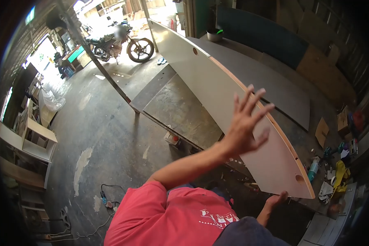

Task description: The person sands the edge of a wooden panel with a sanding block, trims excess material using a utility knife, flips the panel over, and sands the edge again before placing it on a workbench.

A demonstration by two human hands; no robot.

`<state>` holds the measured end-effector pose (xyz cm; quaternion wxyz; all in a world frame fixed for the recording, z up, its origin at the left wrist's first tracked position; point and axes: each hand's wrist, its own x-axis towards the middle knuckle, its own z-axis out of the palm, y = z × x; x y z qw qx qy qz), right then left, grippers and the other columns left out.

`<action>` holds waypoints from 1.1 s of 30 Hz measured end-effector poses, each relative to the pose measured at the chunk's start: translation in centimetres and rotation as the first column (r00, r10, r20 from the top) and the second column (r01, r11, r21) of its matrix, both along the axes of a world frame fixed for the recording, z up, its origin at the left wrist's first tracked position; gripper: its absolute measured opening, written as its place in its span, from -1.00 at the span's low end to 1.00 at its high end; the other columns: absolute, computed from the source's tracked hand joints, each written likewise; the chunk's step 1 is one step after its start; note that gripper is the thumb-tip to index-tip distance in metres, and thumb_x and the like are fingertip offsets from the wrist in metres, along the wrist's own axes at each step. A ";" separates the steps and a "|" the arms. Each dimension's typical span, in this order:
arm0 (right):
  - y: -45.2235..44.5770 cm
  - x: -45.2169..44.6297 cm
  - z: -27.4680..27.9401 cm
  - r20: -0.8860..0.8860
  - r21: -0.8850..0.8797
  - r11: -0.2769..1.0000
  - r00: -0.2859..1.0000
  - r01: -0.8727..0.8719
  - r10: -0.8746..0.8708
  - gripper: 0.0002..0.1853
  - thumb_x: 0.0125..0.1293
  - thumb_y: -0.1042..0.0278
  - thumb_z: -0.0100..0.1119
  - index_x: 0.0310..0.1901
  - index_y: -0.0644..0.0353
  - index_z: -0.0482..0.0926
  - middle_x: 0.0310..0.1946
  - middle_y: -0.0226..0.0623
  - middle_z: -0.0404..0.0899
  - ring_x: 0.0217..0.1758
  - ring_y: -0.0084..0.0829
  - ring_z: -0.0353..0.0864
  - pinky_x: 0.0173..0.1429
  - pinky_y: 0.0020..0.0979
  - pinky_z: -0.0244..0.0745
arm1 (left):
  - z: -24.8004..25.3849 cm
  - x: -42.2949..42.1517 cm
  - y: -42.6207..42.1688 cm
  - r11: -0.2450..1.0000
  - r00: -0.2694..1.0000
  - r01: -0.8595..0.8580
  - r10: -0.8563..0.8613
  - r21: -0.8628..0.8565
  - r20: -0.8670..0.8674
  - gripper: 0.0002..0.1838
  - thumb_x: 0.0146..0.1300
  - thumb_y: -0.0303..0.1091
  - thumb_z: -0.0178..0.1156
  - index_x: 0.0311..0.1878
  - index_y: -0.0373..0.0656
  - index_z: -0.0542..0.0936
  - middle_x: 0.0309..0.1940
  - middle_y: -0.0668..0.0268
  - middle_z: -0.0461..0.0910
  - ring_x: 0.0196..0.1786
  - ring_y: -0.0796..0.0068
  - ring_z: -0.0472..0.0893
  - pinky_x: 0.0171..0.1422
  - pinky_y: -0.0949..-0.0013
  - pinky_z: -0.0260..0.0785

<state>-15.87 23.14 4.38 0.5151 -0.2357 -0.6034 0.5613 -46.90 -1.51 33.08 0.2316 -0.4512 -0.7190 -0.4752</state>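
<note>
A long white panel (229,96) with a bare wood-coloured edge stands tilted on its side and runs from the far centre to the lower right. Round holes show near both of its ends. My left hand (246,127) is in front of the panel's face, fingers spread, holding nothing; whether it touches the panel I cannot tell. At the near lower edge of the panel, my right hand (277,199) grips the board, its fingers partly hidden. Beneath the panel is a metal-framed work table (180,108).
A grey board (250,69) lies behind the panel, with a white pot (214,35) on it. A motorcycle (121,45) is parked at the far left. A teal power tool (313,169) lies right of the panel. A corded plug (105,201) rests on the floor beside a shelf unit (39,139).
</note>
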 end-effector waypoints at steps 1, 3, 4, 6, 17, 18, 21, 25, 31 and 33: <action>0.5 0.1 -0.9 -0.005 -0.013 0.997 0.997 0.072 -0.072 -0.21 0.34 -0.22 0.23 0.23 0.47 0.42 0.24 0.01 0.47 0.31 -0.14 0.45 0.40 -0.07 0.30 | -0.6 -2.8 0.5 1.000 1.000 0.011 -0.011 -0.004 0.005 -0.35 0.17 -0.31 0.32 0.39 -0.02 0.46 0.53 0.05 0.19 0.64 -0.11 0.02 0.66 -0.24 -0.23; 0.3 0.1 -1.0 -0.016 -0.021 0.991 0.991 0.133 -0.134 -0.24 0.36 -0.19 0.21 0.20 0.48 0.43 0.23 0.02 0.47 0.31 -0.15 0.45 0.41 -0.08 0.30 | -1.7 -7.5 1.0 0.992 0.999 -0.017 0.013 -0.123 -0.037 -0.47 0.14 -0.33 0.33 0.24 0.01 0.59 0.39 0.19 0.42 0.59 0.03 0.19 0.63 -0.36 -0.24; 0.0 -0.3 -1.0 -0.036 -0.029 0.982 0.982 0.185 -0.186 -0.28 0.38 -0.16 0.20 0.17 0.48 0.44 0.22 0.03 0.47 0.30 -0.15 0.45 0.42 -0.08 0.31 | -2.2 -8.5 1.0 0.993 0.999 -0.014 0.010 -0.121 -0.039 -0.47 0.14 -0.33 0.33 0.24 0.01 0.59 0.39 0.19 0.42 0.59 0.03 0.19 0.63 -0.36 -0.24; -1.1 -0.8 0.9 0.155 0.203 0.822 0.812 0.532 -0.563 -0.34 0.47 -0.08 0.09 0.18 0.53 0.41 0.13 0.08 0.48 0.22 -0.15 0.51 0.32 -0.07 0.43 | -2.7 -10.0 0.5 0.982 0.992 0.117 -0.123 -0.148 -0.035 -0.52 0.13 -0.33 0.34 0.18 -0.01 0.62 0.26 0.26 0.55 0.51 0.17 0.34 0.62 -0.36 -0.21; -11.2 -18.2 29.1 -0.116 0.991 -0.132 0.337 -0.024 -0.934 -0.68 0.59 0.15 -0.03 0.05 0.21 0.61 0.00 0.00 0.64 0.06 0.03 0.64 0.07 -0.11 0.50 | -3.1 -11.7 -3.9 0.899 0.898 0.437 -0.438 0.035 0.034 -0.47 0.17 -0.47 0.24 0.27 -0.08 0.53 0.37 0.12 0.42 0.51 0.14 0.33 0.62 -0.40 -0.20; -10.8 -18.8 28.5 -0.131 0.988 -0.151 0.343 -0.031 -0.930 -0.68 0.59 0.15 -0.03 0.05 0.21 0.61 0.00 0.00 0.64 0.06 0.03 0.64 0.07 -0.11 0.50 | -3.6 -12.6 -5.1 0.900 0.900 0.432 -0.434 0.056 0.033 -0.47 0.17 -0.47 0.24 0.27 -0.08 0.53 0.37 0.12 0.42 0.51 0.14 0.33 0.62 -0.40 -0.20; -7.0 -17.6 24.7 0.351 0.928 0.372 0.404 -0.028 -0.845 -0.62 0.64 0.21 -0.16 -0.19 0.26 0.61 -0.31 -0.06 0.64 -0.27 0.02 0.64 -0.29 -0.12 0.44 | -7.5 -15.9 -8.9 0.788 0.762 0.546 -0.609 0.285 0.221 -0.59 0.17 -0.53 0.22 0.13 -0.08 0.62 0.18 0.18 0.56 0.27 0.17 0.53 0.46 -0.04 0.26; -7.1 -17.8 24.3 0.133 0.982 0.176 0.420 0.064 -0.898 -0.57 0.63 0.28 -0.12 -0.38 0.37 0.57 -0.55 0.01 0.56 -0.52 0.07 0.56 -0.46 -0.08 0.34 | -20.5 -21.5 -10.0 0.911 0.465 0.083 -0.394 0.404 0.793 -0.75 0.29 -0.47 0.16 0.01 -0.20 0.65 -0.07 0.27 0.68 0.03 0.30 0.63 0.17 0.33 0.44; -9.1 -18.5 27.3 0.073 0.983 0.141 0.456 0.117 -0.887 -0.53 0.64 0.35 -0.14 -0.46 0.42 0.51 -0.63 -0.04 0.51 -0.56 -0.01 0.53 -0.47 -0.15 0.36 | -33.7 -26.9 -7.7 0.922 -0.329 -0.314 -0.331 0.228 0.884 -0.53 0.36 -0.04 0.10 0.19 -0.15 0.55 0.04 0.23 0.66 0.09 0.29 0.61 0.28 0.13 0.38; -10.8 -19.3 29.0 0.077 0.981 0.149 0.459 0.122 -0.885 -0.52 0.65 0.34 -0.16 -0.49 0.40 0.47 -0.64 -0.07 0.46 -0.58 -0.03 0.48 -0.47 -0.15 0.32 | -33.5 -27.4 -6.7 0.891 -0.352 -0.353 -0.410 0.286 0.842 -0.49 0.35 0.03 0.06 0.19 -0.13 0.53 0.06 0.22 0.63 0.11 0.26 0.60 0.30 0.08 0.35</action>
